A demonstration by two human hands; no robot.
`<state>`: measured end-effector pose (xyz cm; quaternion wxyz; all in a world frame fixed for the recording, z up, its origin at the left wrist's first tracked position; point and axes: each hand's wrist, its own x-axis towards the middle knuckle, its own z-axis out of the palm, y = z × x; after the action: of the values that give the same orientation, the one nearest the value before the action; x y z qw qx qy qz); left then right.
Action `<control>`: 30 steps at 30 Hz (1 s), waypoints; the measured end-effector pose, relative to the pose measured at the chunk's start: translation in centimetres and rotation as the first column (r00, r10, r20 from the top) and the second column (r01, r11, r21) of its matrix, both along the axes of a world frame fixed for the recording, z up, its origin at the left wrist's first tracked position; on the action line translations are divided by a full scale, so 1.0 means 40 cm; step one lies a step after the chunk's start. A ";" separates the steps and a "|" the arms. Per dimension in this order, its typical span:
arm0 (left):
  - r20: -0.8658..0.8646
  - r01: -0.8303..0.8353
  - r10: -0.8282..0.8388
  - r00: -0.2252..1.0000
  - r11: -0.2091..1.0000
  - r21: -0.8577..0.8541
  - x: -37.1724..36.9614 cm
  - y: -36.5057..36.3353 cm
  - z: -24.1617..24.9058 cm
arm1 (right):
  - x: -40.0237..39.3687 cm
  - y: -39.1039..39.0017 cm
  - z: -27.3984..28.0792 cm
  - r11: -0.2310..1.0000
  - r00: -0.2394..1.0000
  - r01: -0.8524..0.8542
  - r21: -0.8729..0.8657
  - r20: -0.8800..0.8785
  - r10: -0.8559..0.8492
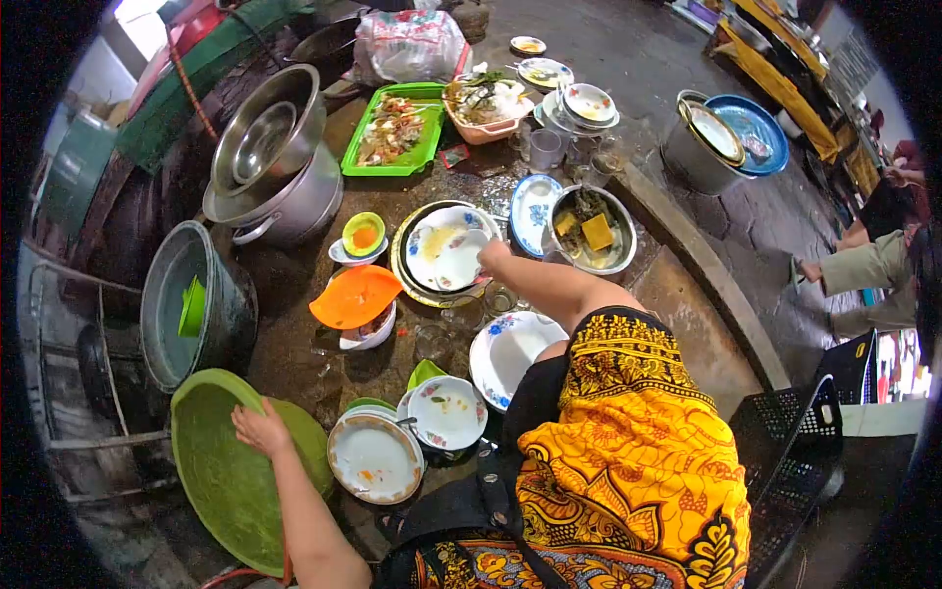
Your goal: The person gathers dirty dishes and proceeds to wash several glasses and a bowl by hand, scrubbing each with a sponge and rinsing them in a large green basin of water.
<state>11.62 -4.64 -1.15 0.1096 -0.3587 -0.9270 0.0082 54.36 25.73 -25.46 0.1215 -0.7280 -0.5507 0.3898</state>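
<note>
My left hand [260,428] grips the rim of a large green basin [221,481] at the lower left. My right hand [493,256] reaches forward and holds the edge of a dirty white plate [446,250], which lies in a stack on a gold-rimmed tray. Beside that stack stand a steel bowl with a yellow sponge [592,231] and a blue-patterned plate [533,211]. Close to my knees lie more used plates [375,459], a small white bowl [447,410] and a flowered plate [510,353].
A grey bucket of water with a green scoop [186,304] stands left. Big steel pots [270,147] sit at the back left, a green tray of scraps [392,130] and a pink basin behind. An orange lid [355,296] covers a bowl. A black crate [785,442] stands right; other people sit far right.
</note>
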 end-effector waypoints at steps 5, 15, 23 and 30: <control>-0.093 0.032 -0.037 0.995 0.998 -0.046 -0.030 -0.004 -0.040 | 0.089 -0.002 0.162 0.838 0.806 -0.538 0.094 -0.234 0.544; -0.057 0.036 -0.035 0.998 0.999 0.005 -0.026 0.008 -0.026 | 0.718 -0.016 0.219 0.762 0.681 0.567 0.313 0.343 -0.647; -0.108 0.072 -0.065 0.992 0.996 0.059 -0.061 0.007 -0.060 | 0.718 0.101 0.287 0.777 0.823 0.304 0.551 0.259 -0.506; -0.105 0.112 -0.109 0.988 0.993 0.023 -0.103 -0.010 -0.073 | 0.797 0.270 0.158 0.661 0.727 0.682 0.314 -0.184 -0.662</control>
<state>7.48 -5.03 -4.07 0.1628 -0.4072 -0.8987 0.0072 86.25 36.52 -19.16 0.4027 -0.8334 -0.3013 0.2291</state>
